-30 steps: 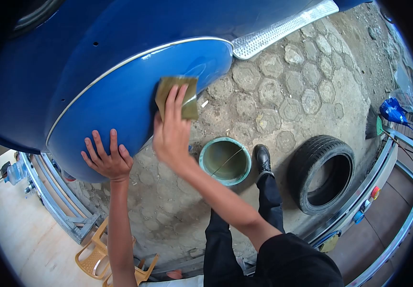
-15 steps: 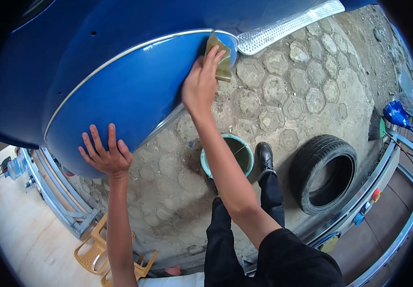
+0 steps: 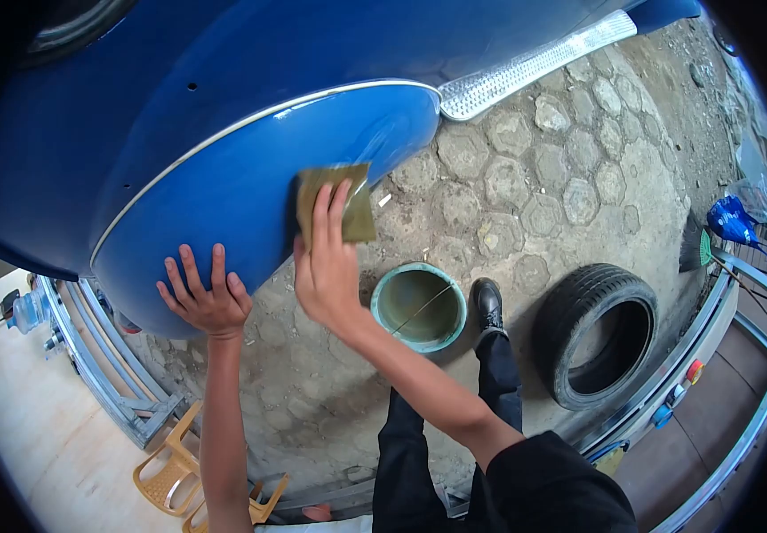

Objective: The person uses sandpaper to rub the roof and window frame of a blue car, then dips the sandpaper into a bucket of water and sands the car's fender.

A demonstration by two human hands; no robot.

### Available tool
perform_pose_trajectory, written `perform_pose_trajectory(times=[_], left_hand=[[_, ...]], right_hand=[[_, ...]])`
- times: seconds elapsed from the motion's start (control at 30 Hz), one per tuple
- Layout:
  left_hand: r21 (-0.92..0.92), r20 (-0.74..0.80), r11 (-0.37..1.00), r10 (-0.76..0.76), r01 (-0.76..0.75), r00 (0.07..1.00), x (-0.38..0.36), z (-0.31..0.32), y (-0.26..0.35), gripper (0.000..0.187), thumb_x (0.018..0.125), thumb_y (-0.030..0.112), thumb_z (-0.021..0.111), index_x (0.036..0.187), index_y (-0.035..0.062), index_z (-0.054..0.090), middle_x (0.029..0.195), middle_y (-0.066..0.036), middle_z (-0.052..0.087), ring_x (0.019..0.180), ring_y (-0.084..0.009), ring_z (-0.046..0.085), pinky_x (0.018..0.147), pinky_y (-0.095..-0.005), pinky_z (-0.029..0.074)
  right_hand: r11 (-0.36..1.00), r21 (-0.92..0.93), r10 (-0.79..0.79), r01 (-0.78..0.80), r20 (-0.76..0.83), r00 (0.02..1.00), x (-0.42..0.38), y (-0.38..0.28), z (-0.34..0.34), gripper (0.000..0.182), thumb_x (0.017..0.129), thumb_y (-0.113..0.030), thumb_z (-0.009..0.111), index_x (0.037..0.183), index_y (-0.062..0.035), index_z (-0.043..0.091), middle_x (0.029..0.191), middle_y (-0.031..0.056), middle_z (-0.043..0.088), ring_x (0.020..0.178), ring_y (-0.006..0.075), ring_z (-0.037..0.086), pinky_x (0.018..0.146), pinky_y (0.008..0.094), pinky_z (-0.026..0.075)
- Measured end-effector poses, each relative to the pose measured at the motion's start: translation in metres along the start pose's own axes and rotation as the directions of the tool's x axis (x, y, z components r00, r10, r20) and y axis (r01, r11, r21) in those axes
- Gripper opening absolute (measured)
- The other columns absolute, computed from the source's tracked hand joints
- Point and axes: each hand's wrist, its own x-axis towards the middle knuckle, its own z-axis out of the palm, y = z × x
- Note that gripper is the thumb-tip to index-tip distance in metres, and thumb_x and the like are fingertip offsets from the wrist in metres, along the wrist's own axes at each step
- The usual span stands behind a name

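My right hand (image 3: 327, 271) presses an olive-brown sheet (image 3: 359, 209) against the lower edge of a blue fender (image 3: 215, 200). Part of that sheet hangs past the fender's edge. Flat on the fender's lower left part lies my left hand (image 3: 209, 298), fingers spread, with nothing in it. A pale trim line (image 3: 259, 114) curves along the top of the fender, below the darker blue body (image 3: 250, 44). Wet-looking streaks show on the paint to the right of the sheet.
Below the fender, a green-rimmed bucket (image 3: 457, 327) of murky liquid stands on the paved ground beside a black shoe (image 3: 487, 306). A tire (image 3: 554, 333) lies to its right. Yellow plastic chairs (image 3: 168, 480) are at the lower left, a ridged metal strip (image 3: 535, 71) at the upper right.
My right hand and the sheet have moved left and down along the fender, away from its right tip. My left hand stays on the panel. The view has shifted slightly.
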Motion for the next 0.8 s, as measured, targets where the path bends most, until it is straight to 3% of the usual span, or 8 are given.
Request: perform_pose_trajectory(times=[0.07, 0.27, 0.37, 0.4, 0.5, 0.63, 0.73, 0.8], left_hand=[[-0.006, 0.002, 1.000, -0.007, 0.007, 1.000, 0.001, -0.001, 0.002, 0.046, 0.105, 0.034, 0.035, 0.144, 0.0252, 0.058, 0.157, -0.010, 0.048, 0.145, -0.0351, 0.042, 0.122, -0.0530, 0.024], [-0.001, 0.001, 1.000, -0.001, 0.001, 1.000, 0.001, 0.001, 0.001, 0.046, 0.105, 0.033, 0.035, 0.144, 0.0251, 0.058, 0.156, -0.010, 0.048, 0.145, -0.0350, 0.042, 0.122, -0.0533, 0.024], [0.003, 0.011, 1.000, -0.008, 0.008, 1.000, 0.000, -0.002, 0.000, 0.046, 0.105, 0.033, 0.035, 0.144, 0.0252, 0.057, 0.157, -0.010, 0.048, 0.145, -0.0350, 0.042, 0.122, -0.0533, 0.024], [-0.002, 0.017, 1.000, -0.005, 0.005, 1.000, 0.000, -0.002, 0.001, 0.046, 0.105, 0.033, 0.034, 0.145, 0.0253, 0.057, 0.157, -0.010, 0.048, 0.145, -0.0351, 0.042, 0.122, -0.0533, 0.024], [0.004, 0.010, 1.000, -0.004, 0.004, 1.000, -0.001, 0.000, 0.000, 0.047, 0.105, 0.033, 0.034, 0.145, 0.0251, 0.057, 0.157, -0.010, 0.048, 0.145, -0.0352, 0.041, 0.122, -0.0531, 0.023], [0.001, 0.011, 1.000, -0.011, 0.011, 1.000, 0.003, 0.002, 0.001, 0.047, 0.105, 0.033, 0.034, 0.145, 0.0249, 0.057, 0.157, -0.010, 0.048, 0.145, -0.0349, 0.041, 0.123, -0.0525, 0.023], [-0.006, 0.000, 1.000, 0.001, -0.001, 1.000, -0.001, -0.001, 0.001, 0.047, 0.105, 0.033, 0.034, 0.145, 0.0252, 0.057, 0.157, -0.010, 0.048, 0.145, -0.0345, 0.041, 0.123, -0.0521, 0.022], [0.001, 0.003, 1.000, -0.001, 0.001, 1.000, 0.000, 0.001, 0.000, 0.047, 0.105, 0.034, 0.034, 0.145, 0.0257, 0.057, 0.157, -0.010, 0.048, 0.145, -0.0343, 0.041, 0.123, -0.0519, 0.022]], right_hand=[[0.963, -0.246, -0.125, 0.113, -0.037, 0.991, 0.004, 0.008, 0.006, 0.074, 0.101, -0.017, 0.052, 0.161, 0.0037, 0.014, 0.164, 0.0359, 0.010, 0.121, 0.0579, 0.056, 0.094, 0.0564, 0.053], [0.839, 0.372, 0.416, -0.397, 0.031, 0.909, 0.066, 0.001, -0.012, 0.075, 0.101, -0.017, 0.051, 0.162, 0.0002, 0.011, 0.166, 0.0336, 0.007, 0.138, 0.0581, 0.040, 0.114, 0.0624, 0.034], [0.994, 0.061, 0.083, -0.087, 0.058, 0.995, -0.008, 0.012, 0.011, 0.066, 0.108, -0.026, 0.038, 0.163, -0.0012, 0.011, 0.166, 0.0328, 0.006, 0.137, 0.0570, 0.042, 0.113, 0.0610, 0.035], [0.987, 0.002, 0.158, -0.158, 0.069, 0.985, 0.002, 0.015, 0.008, 0.065, 0.110, -0.031, 0.032, 0.162, 0.0000, 0.011, 0.166, 0.0330, 0.005, 0.134, 0.0554, 0.046, 0.109, 0.0598, 0.036], [0.897, 0.339, 0.334, -0.285, -0.092, 0.938, 0.066, 0.033, -0.002, 0.068, 0.109, -0.031, 0.035, 0.162, 0.0010, 0.008, 0.165, 0.0347, 0.008, 0.133, 0.0545, 0.047, 0.109, 0.0577, 0.034], [0.817, 0.260, 0.475, -0.515, 0.204, 0.856, 0.023, 0.006, 0.000, 0.069, 0.110, -0.033, 0.032, 0.163, -0.0001, 0.002, 0.164, 0.0334, 0.017, 0.135, 0.0541, 0.045, 0.110, 0.0548, 0.032], [0.964, 0.035, 0.265, -0.265, -0.018, 0.964, 0.002, 0.017, 0.015, 0.074, 0.109, -0.031, 0.036, 0.162, 0.0003, -0.005, 0.154, 0.0395, 0.033, 0.130, 0.0549, 0.048, 0.110, 0.0555, 0.032], [0.956, 0.042, 0.291, -0.291, -0.011, 0.957, 0.018, 0.029, 0.020, 0.074, 0.109, -0.032, 0.037, 0.161, 0.0017, -0.003, 0.149, 0.0390, 0.040, 0.126, 0.0537, 0.051, 0.110, 0.0557, 0.033]])
